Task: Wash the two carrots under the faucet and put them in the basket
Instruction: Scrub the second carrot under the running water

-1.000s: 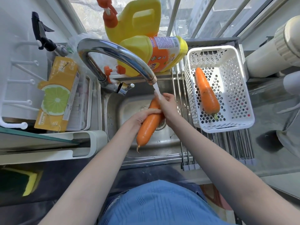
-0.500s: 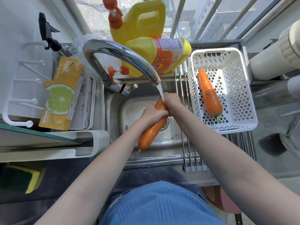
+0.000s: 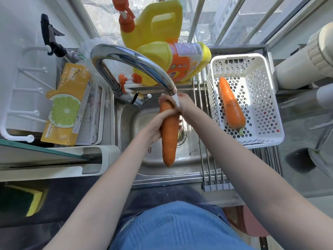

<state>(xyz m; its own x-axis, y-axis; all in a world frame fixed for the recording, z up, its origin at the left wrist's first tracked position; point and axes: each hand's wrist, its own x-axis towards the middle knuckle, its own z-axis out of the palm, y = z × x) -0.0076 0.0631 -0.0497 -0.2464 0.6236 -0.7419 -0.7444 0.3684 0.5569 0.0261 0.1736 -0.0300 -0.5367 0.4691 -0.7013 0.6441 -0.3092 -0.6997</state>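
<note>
Head view, two carrots: one (image 3: 169,136) in hands, one (image 3: 231,105) in basket (image 3: 270,109)

Both hands grip a carrot (image 3: 168,134) under the faucet (image 3: 133,64) (water running).

The left hand (image 3: 155,129) lies mostly behind the carrot (image 3: 168,134), so its fingers cannot be seen. The carrot's thick end is covered by the right hand (image 3: 180,103). The faucet (image 3: 133,64) hides part of the bottle (image 3: 180,60). The jug (image 3: 153,20) is cut by the top edge.
</note>
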